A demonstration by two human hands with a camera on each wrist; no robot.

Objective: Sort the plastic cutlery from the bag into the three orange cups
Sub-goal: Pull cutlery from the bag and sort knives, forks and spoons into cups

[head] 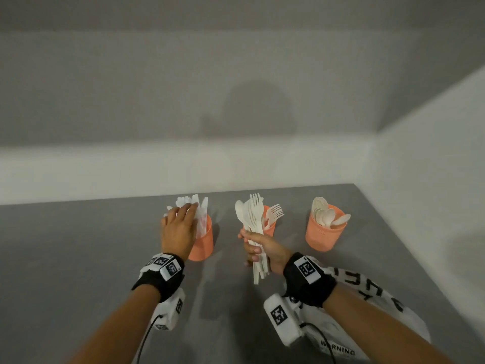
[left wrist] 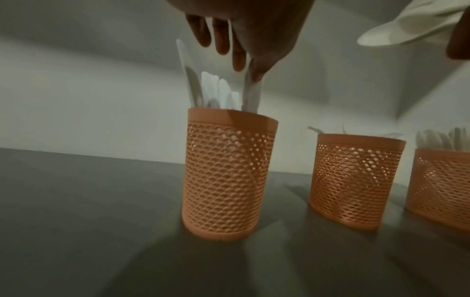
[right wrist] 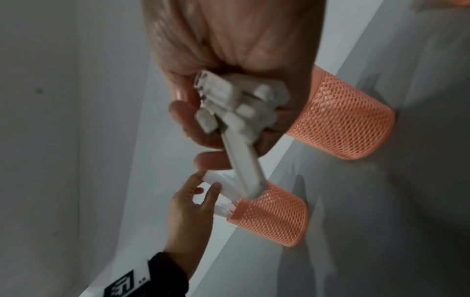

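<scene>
Three orange mesh cups stand in a row on the grey table. The left cup (head: 203, 244) (left wrist: 229, 176) holds white knives, the middle cup (head: 271, 223) (left wrist: 353, 180) forks, the right cup (head: 325, 233) spoons. My left hand (head: 179, 228) (left wrist: 244, 30) reaches over the left cup, thumb and forefinger pinching the top of a knife (left wrist: 250, 96) that stands in it. Just in front of the middle cup, my right hand (head: 261, 249) (right wrist: 229, 50) grips a mixed bundle of cutlery (head: 253, 222) (right wrist: 236, 108) upright by the handles.
The white plastic bag (head: 367, 298) with black lettering lies flat on the table under my right forearm. A white wall runs behind the cups and along the table's right edge. Bare grey tabletop (head: 78, 258) lies to the left.
</scene>
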